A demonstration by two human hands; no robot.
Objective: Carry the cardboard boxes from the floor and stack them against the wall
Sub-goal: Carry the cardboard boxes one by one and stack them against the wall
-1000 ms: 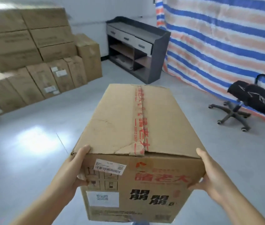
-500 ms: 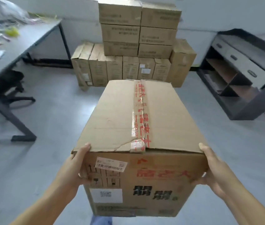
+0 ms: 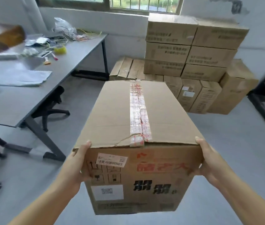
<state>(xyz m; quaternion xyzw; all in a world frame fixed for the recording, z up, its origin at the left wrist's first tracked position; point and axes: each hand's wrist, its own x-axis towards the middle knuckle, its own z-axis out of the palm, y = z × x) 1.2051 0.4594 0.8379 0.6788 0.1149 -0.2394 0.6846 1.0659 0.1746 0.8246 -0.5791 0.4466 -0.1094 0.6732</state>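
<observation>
Since half a second back the view has swung left and closed in: stacked cartons [image 3: 191, 51] that sat dead ahead at 12 now sit larger at 1 o'clock, and the grey desk [image 3: 73, 60] takes up far more of the 10 o'clock side. Carried cardboard box [image 3: 138, 143] is unchanged in the grip, off the floor, long axis pointing to 12, taped seam up, label end facing the person. Left hand [image 3: 75, 166] clamps the near left corner, thumb on the top edge; right hand [image 3: 209, 161] clamps the near right corner the same way, the two well apart with the box between them. Step in hand, by my read: transport leg, box not yet placed. Stack stands against the wall under the window [image 3: 109, 2], upright cartons on the floor row, flat ones in three tiers above. Next move likely needs a slight turn right and more approach, then a lift onto the top tier or a set-down beside the floor row. Office chair [image 3: 52, 108] under the desk at 9 is clear of the path.
</observation>
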